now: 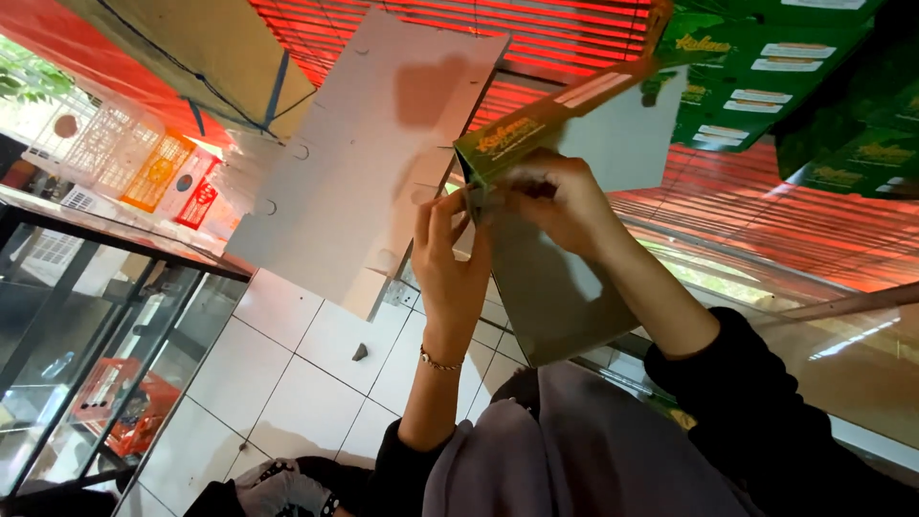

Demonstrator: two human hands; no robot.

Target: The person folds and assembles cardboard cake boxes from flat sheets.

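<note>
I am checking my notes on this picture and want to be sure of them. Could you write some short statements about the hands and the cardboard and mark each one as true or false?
1. Both hands grip the green cardboard box at its folded corner. True: the left hand and the right hand meet there.
2. The left wrist is bare. False: it wears a thin bracelet.
3. A flat white cardboard sheet lies beside the box. True.
4. The floor is dark wood. False: it is white tiled floor.
5. The person wears short sleeves. False: dark long sleeves cover the arms, pushed up from the wrists.
</note>
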